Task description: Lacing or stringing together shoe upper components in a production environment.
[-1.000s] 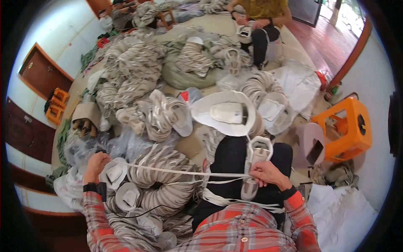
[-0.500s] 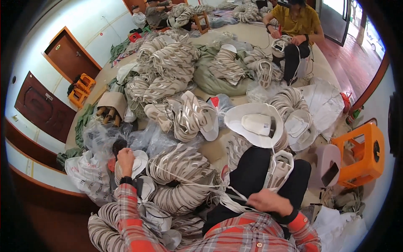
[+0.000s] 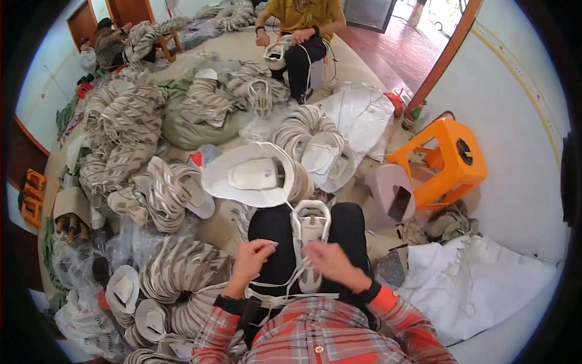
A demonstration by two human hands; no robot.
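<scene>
Long beige-and-white shoe upper (image 3: 312, 227) on a black-trousered lap (image 3: 348, 230)
Bare left hand (image 3: 252, 258) beside it, grip pressed together; right hand (image 3: 333, 264) over it, grip too blurred to tell.

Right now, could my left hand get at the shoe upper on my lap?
Probably yes: your left hand is just left of the shoe upper, whose far end is uncovered, though your right hand partly hides its middle.

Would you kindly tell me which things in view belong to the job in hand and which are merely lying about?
In the job, apparently:
beige-and-white shoe upper on the black-trousered lap
flat white laces

Lying about:
orange plastic stool
green cylindrical bottle
</scene>
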